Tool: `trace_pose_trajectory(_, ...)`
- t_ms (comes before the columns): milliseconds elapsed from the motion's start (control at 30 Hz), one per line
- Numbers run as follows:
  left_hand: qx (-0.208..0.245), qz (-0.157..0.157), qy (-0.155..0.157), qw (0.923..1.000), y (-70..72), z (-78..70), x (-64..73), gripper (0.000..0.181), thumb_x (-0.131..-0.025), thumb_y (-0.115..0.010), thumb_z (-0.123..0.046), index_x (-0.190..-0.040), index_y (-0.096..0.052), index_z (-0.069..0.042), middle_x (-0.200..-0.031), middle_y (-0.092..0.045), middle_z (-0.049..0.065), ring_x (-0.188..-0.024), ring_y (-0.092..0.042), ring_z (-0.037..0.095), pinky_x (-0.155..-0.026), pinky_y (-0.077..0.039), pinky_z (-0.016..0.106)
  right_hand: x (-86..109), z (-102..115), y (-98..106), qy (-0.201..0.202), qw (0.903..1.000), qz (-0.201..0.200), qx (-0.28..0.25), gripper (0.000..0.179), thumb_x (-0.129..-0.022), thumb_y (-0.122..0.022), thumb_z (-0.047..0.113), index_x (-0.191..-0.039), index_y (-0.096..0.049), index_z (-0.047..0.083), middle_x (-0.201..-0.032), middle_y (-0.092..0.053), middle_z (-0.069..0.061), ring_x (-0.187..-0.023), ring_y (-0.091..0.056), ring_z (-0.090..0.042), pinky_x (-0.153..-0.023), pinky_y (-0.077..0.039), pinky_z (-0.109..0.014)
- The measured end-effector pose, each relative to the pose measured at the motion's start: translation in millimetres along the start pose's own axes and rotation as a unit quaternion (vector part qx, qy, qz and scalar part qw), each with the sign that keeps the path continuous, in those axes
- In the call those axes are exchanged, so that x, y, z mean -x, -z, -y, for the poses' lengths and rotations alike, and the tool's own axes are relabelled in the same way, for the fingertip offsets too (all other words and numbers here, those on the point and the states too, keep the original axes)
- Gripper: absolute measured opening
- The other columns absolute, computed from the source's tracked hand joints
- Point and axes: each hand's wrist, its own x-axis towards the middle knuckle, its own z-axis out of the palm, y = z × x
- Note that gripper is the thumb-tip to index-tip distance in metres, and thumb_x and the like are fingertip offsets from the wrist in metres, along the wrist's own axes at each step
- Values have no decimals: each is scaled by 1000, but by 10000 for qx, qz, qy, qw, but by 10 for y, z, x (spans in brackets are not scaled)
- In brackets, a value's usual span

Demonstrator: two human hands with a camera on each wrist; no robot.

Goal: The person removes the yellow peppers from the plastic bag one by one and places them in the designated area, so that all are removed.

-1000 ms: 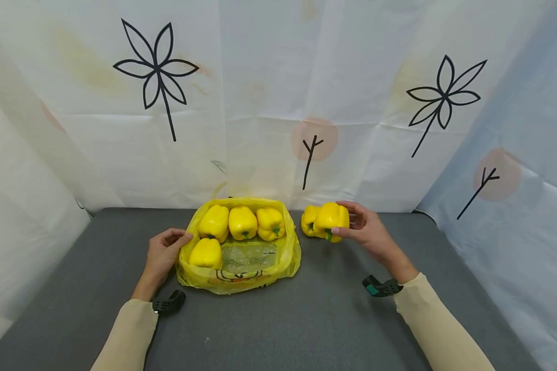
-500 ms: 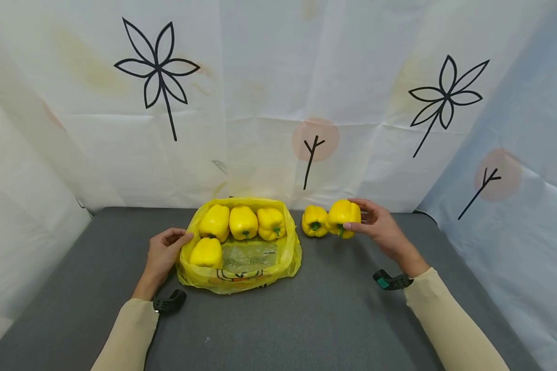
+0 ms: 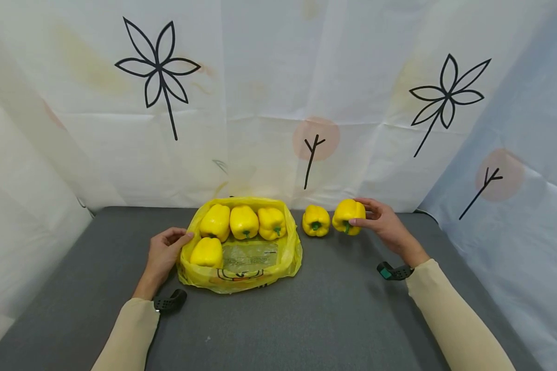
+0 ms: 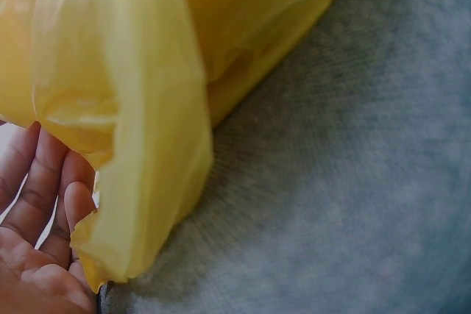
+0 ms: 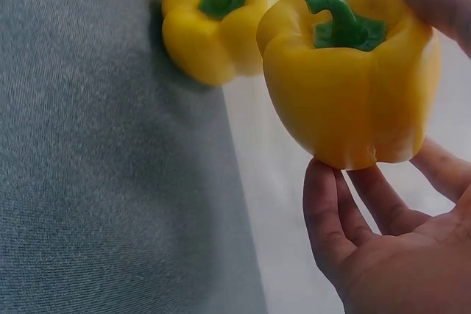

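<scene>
My right hand (image 3: 385, 226) holds a yellow bell pepper (image 3: 347, 212), thumb on one side and fingertips on the other; its green stem (image 5: 342, 23) shows in the right wrist view. A second bell pepper (image 3: 315, 221) stands on the table just left of it, with a gap between them. My left hand (image 3: 163, 255) pinches the left rim of a yellow plastic bag (image 3: 278, 269), whose mouth is spread wide. Several yellow bell peppers (image 3: 244, 221) sit inside, in a back row and at the front left (image 3: 207, 252). In the left wrist view, my fingers (image 4: 37, 189) touch the bag's side.
The bag and peppers are on a dark grey cloth-covered table (image 3: 260, 330). A white curtain (image 3: 255, 129) with flower and twig drawings hangs right behind the table's back edge. Black bands (image 3: 394, 271) sit on both wrists.
My right hand has moved right with its bell pepper, away from the other one, which now shows fully. The left hand and bag have stayed put.
</scene>
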Motion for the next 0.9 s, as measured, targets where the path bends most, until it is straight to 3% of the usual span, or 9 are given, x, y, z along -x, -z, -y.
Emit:
trace_pose_trajectory(200, -6, -4, -9, 10000, -1, -1, 6, 39, -98, -72, -25, -115, -66, 10, -89, -66, -9, -81, -60, 8, -71, -53, 18, -68, -68, 8, -142, 9999, 10, -60, 77, -95, -75, 23, -157, -35, 5, -151, -39, -24, -130, -46, -43, -111, -34, -58)
trace_pose_trajectory(500, 52, 45, 61, 10000, 10, 46, -20, 37, -98, -71, -23, -116, -66, 9, -89, -66, -10, -81, -60, 7, -71, -52, 18, -176, -194, 30, -471, 9988, 94, 61, 77, -93, -77, 27, -155, -37, 4, -156, -34, -24, -139, -34, -45, -113, -29, -61)
trace_pose_trajectory(900, 96, 37, 32, 9999, -1, 5, -4, 39, -97, -72, -24, -114, -65, 10, -88, -67, -9, -80, -61, 8, -71, -53, 19, -280, -321, 9, -751, 9964, 258, 282, 79, -93, -76, 31, -156, -36, 5, -153, -36, -24, -137, -36, -43, -110, -34, -58)
